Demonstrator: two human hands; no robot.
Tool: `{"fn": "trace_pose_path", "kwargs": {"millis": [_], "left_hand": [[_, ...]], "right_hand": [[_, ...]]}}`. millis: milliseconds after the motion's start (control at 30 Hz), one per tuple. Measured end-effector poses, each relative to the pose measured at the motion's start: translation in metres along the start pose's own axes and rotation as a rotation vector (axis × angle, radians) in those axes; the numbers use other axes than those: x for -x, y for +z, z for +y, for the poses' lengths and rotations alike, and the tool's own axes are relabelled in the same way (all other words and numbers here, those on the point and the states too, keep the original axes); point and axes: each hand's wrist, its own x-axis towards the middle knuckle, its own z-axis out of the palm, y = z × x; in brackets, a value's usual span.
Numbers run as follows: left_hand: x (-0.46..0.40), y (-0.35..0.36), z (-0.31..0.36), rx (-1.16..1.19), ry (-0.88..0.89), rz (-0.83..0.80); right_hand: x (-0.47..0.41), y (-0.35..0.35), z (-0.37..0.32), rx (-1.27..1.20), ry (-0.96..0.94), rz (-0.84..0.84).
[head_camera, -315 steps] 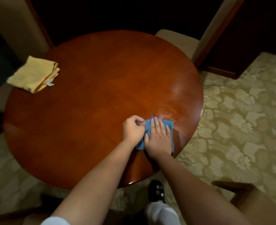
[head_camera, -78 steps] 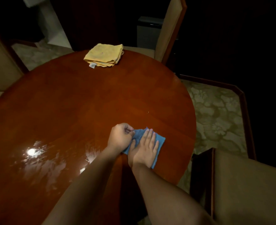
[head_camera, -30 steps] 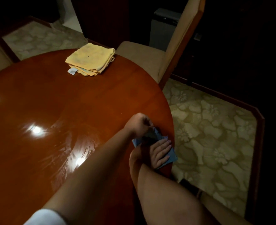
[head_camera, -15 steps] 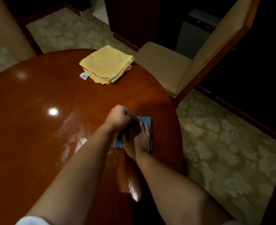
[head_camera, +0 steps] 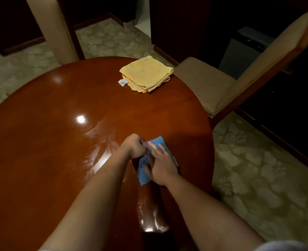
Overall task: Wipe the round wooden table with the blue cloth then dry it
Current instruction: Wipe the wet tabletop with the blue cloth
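Careful — your right hand (head_camera: 161,164) lies flat on the blue cloth (head_camera: 143,173), left hand (head_camera: 135,148) pinching it — wet streaks may spread.

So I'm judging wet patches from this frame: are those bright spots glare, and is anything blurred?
Head view: the spots on the table read as lamp glare, streaky by the left hand; the right hand on the blue cloth looks slightly blurred; room edges very dark.

Round wooden table (head_camera: 46,145), glossy with wet streaks, carries a folded yellow cloth (head_camera: 146,76) near its far edge and a blue cloth (head_camera: 157,142) near its right edge.
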Motion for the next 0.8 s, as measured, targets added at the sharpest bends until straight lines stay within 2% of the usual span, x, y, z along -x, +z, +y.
{"fn": "trace_pose_path", "kwargs": {"millis": [133, 233, 333, 467, 567, 667, 800], "left_hand": [[0.022, 0.025, 0.000, 0.113, 0.057, 0.024], [0.031, 0.044, 0.014, 0.185, 0.118, -0.048], [0.030, 0.059, 0.029, 0.161, 0.153, -0.079], [0.017, 0.062, 0.048, 0.142, 0.205, -0.058], [-0.002, 0.058, 0.062, 0.219, 0.199, -0.083], [-0.031, 0.053, 0.078, 0.269, 0.193, -0.077], [-0.079, 0.044, 0.100, 0.317, 0.173, -0.011]], "right_hand": [[0.033, 0.013, -0.007, -0.090, 0.136, 0.062], [0.060, 0.021, -0.006, -0.117, 0.265, 0.052], [0.073, 0.021, -0.006, -0.162, 0.420, 0.099], [0.065, 0.017, -0.007, -0.301, 0.634, 0.144], [0.052, 0.010, 0.009, -0.243, 0.795, 0.135], [0.029, 0.007, 0.040, -0.210, 0.934, 0.248], [-0.016, -0.001, 0.087, -0.195, 0.909, 0.018]]}}
